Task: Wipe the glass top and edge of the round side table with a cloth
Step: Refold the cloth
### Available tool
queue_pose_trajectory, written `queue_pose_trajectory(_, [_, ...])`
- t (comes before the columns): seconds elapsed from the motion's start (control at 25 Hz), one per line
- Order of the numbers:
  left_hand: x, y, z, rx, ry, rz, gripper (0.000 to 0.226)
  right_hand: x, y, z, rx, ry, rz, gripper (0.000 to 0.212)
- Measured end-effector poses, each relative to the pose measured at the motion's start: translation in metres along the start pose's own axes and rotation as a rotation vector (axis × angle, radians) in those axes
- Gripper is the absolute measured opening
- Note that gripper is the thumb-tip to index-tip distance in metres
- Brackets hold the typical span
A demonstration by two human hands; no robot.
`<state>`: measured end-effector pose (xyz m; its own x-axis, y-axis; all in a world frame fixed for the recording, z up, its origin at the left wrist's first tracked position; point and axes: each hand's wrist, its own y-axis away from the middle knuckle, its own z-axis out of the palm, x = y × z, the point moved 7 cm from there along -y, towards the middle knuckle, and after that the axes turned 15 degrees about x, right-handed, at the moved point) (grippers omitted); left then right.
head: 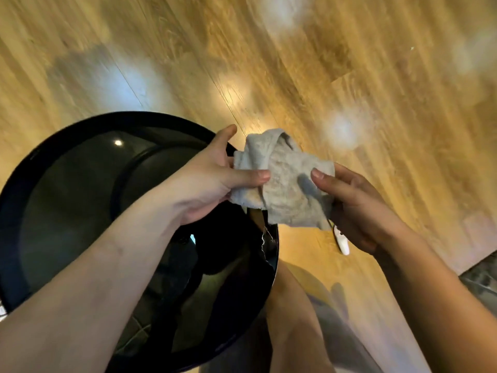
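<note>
A crumpled pale grey cloth (285, 179) hangs in the air just past the right rim of the round side table (67, 189). The table has a dark glass top inside a black edge. My left hand (215, 179) pinches the cloth's left side with thumb over fingers, above the table's right edge. My right hand (355, 205) grips the cloth's right side, thumb on top, over the floor. The cloth does not touch the glass.
Wooden plank floor (349, 63) with bright light reflections fills the far and right side. A small white object (343, 243) shows beneath my right hand. My bare legs (290, 305) stand next to the table's right rim. Dark tiles (481, 278) show at the right edge.
</note>
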<state>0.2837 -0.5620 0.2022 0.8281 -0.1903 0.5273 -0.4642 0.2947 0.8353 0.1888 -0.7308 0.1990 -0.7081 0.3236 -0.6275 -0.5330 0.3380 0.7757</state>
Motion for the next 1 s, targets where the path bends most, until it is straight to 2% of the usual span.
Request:
queue_pose_trajectory(0.08, [0.007,-0.003,0.014,-0.061,-0.084,0.065,0.111,-0.002,-0.001,-0.008,0.024,0.096,-0.052,0.071])
queue_pose_trajectory(0.16, [0.015,-0.006,0.031,-0.123,-0.150,0.152,0.104,0.001,-0.008,-0.025,0.132,0.112,-0.063,0.049])
queue_pose_trajectory(0.24, [0.024,-0.009,0.039,-0.153,-0.202,0.225,0.094,0.010,-0.018,-0.049,0.290,0.064,0.024,0.029])
queue_pose_trajectory(0.32, [0.031,-0.011,0.052,-0.154,-0.379,0.325,0.086,0.012,-0.018,-0.072,0.432,0.061,0.027,0.033])
queue_pose_trajectory(0.4, [0.031,-0.015,0.070,-0.167,-0.646,0.428,0.082,-0.010,-0.005,-0.076,0.489,0.140,-0.270,0.034])
queue_pose_trajectory(0.48, [0.027,-0.016,0.091,-0.197,-0.784,0.473,0.080,-0.029,0.014,-0.057,0.366,0.256,-0.561,0.037])
queue_pose_trajectory(0.52, [0.026,-0.016,0.097,-0.213,-0.785,0.471,0.076,-0.027,0.016,-0.048,0.290,0.309,-0.593,0.042])
queue_pose_trajectory(0.56, [0.027,-0.015,0.101,-0.236,-0.752,0.449,0.070,-0.014,0.009,-0.046,0.250,0.334,-0.540,0.047])
queue_pose_trajectory(0.64, [0.027,-0.015,0.108,-0.287,-0.596,0.347,0.054,0.025,-0.014,-0.064,0.269,0.195,-0.219,0.059])
queue_pose_trajectory(0.72, [0.021,-0.019,0.112,-0.267,-0.382,0.186,0.047,0.071,-0.022,-0.068,0.186,-0.179,0.196,0.067])
queue_pose_trajectory(0.8, [0.008,-0.028,0.118,-0.206,-0.282,0.071,0.048,0.093,-0.016,-0.058,0.041,-0.600,0.456,0.066])
queue_pose_trajectory(0.88, [-0.007,-0.041,0.119,-0.129,-0.358,0.070,0.050,0.097,-0.016,-0.061,0.039,-0.866,0.445,0.072])
queue_pose_trajectory(0.92, [-0.012,-0.048,0.118,-0.094,-0.453,0.115,0.053,0.097,-0.018,-0.071,0.093,-0.879,0.368,0.081])
queue_pose_trajectory(1.0, [-0.017,-0.060,0.119,-0.076,-0.704,0.241,0.064,0.098,-0.025,-0.100,0.210,-0.739,0.221,0.101])
